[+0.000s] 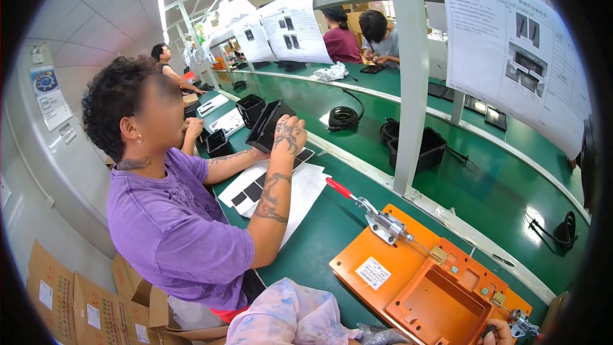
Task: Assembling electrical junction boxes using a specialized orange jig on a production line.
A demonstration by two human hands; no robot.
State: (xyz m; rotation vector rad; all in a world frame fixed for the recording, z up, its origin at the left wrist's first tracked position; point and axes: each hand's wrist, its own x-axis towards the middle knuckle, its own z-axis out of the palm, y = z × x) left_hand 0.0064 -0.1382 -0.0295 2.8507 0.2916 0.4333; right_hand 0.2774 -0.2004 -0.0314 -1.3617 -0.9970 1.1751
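Observation:
At the lower right edge, only the fingers of my right hand (497,332) show. They are curled by the near corner of an orange fixture (355,270), around a small dark thing that I cannot make out. Next to them is a metal toggle clamp (522,323). The fixture has a recessed rectangular bed, and a second toggle clamp (385,225) with a red handle sits at its far side. Pale floral fabric (287,313) fills the bottom middle. My left hand is outside the picture.
Left of me, a co-worker in a purple shirt (172,217) holds a black plastic housing (265,126) above white sheets (306,199). A white post (408,76) rises beyond the fixture. Coiled black cables (343,118) and a black bin (429,148) sit on the green bench.

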